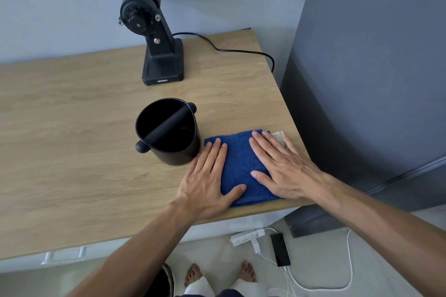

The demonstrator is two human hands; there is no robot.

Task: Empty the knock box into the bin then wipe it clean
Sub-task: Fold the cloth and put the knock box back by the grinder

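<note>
A black knock box (pixel 169 132) with a knock bar across its mouth stands upright on the wooden table (pixel 72 140). Its inside is dark and I cannot tell what it holds. Just right of it lies a folded blue towel (pixel 241 164) near the table's front right corner. My left hand (pixel 207 178) lies flat on the towel's left edge, fingers spread, close to the box's base. My right hand (pixel 282 166) lies flat on the towel's right side. Neither hand grips anything. Part of a dark bin (pixel 164 282) shows on the floor under the table's front edge.
A black coffee grinder (pixel 154 31) stands at the back of the table, its cable (pixel 241 50) running off the right edge. A grey wall (pixel 374 79) rises right of the table. On the floor lie a power strip (pixel 246 236), a phone (pixel 280 249) and white cables.
</note>
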